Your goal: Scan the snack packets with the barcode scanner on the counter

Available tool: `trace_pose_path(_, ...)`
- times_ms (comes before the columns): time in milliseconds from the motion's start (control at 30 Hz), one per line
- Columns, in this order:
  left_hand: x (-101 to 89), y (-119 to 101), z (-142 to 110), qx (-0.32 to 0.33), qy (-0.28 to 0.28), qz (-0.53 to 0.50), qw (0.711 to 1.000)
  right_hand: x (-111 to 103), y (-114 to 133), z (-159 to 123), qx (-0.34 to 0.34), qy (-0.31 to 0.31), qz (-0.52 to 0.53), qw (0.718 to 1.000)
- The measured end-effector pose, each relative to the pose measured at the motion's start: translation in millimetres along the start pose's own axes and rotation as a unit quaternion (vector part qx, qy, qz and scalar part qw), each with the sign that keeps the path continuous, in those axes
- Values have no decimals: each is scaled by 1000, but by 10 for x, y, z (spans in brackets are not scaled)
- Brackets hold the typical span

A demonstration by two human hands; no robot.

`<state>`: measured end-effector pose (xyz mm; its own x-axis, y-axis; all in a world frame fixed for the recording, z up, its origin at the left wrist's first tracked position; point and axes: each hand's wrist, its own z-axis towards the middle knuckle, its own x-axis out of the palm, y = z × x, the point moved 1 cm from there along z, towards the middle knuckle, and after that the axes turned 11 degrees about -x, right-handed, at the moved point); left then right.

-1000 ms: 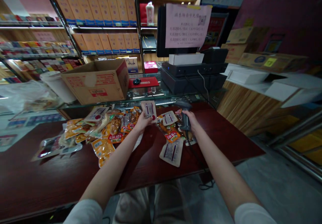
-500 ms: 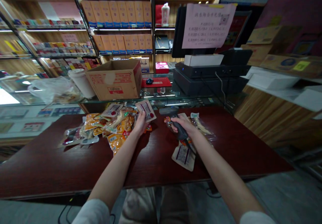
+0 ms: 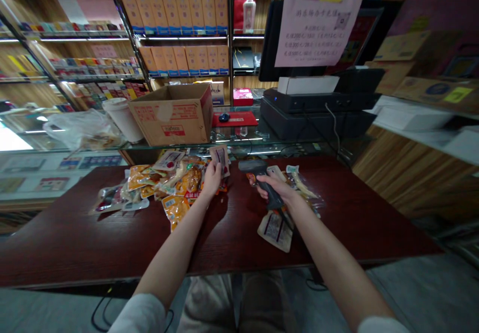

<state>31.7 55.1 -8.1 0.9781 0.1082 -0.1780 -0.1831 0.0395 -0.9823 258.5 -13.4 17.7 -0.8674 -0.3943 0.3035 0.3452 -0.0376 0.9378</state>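
Note:
My left hand (image 3: 212,177) grips a pale food packet (image 3: 220,159) with a dark printed panel, held up at the right edge of a packet pile. That pile holds orange snack packets (image 3: 175,210) and clear vacuum packs (image 3: 121,196). In my right hand (image 3: 276,188) is a dark barcode scanner (image 3: 268,193), its head turned left toward the packet. Below the scanner, another pale packet (image 3: 276,231) lies flat on the table. Beside my right hand rests a clear pack with pale contents (image 3: 301,185).
The dark red table (image 3: 123,248) meets a glass counter. On the counter stand an open cardboard box (image 3: 172,118), a white cup (image 3: 122,118), a plastic bag (image 3: 84,129), a mouse (image 3: 223,117) and a monitor with a paper sign (image 3: 318,31). Stocked shelves rise behind.
The packet in my left hand has turned and now looks narrower. The scanner's head has tipped into clearer view, and the whole view has shifted slightly.

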Motion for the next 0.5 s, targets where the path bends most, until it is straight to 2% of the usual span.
trace_pose_path(67, -100, -124, -83, 32, -67, 165, 983, -46, 90, -39, -3, -3, -13, 1000)
trace_pose_path(167, -237, -272, -191, 45, -129, 382, 914, -173, 214, -101, -20, -41, -33, 998)
trace_pose_path(233, -308, -304, -220, 47, -167, 462, 870, -290, 269, -140, -30, -76, -42, 996)
trace_pose_path(333, -344, -282, -214, 80, -207, 499, 838, -483, 331, -205, -49, -134, -48, 989)
trace_pose_path(400, -293, -258, -215, 147, -163, 517, 827, -601, 377, -268, -51, -163, -54, 984)
trace_pose_path(500, -146, -222, -270, 239, -37, 551, 799, -743, 460, -413, -59, -201, -69, 975)
